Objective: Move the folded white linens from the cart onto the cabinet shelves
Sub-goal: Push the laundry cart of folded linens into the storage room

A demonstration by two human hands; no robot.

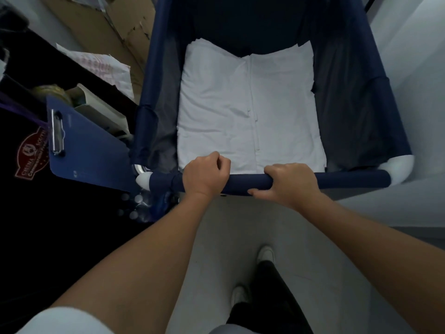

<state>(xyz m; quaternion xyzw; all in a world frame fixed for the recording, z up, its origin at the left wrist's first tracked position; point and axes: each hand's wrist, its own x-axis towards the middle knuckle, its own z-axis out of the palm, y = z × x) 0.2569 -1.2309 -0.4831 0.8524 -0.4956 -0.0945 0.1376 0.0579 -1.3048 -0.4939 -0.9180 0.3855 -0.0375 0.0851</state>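
A navy fabric cart stands straight ahead of me, seen from above. Folded white linens lie flat in its bottom, in two stacks side by side. My left hand grips the padded navy handle bar at the cart's near edge, fingers curled over it. My right hand grips the same bar just to the right, thumb underneath. No cabinet shelves are in view.
A blue clipboard juts out from a dark bag or trolley on the left, close to the cart's corner. Flattened cardboard and papers lie behind it. A pale wall runs along the right. My feet stand on grey floor.
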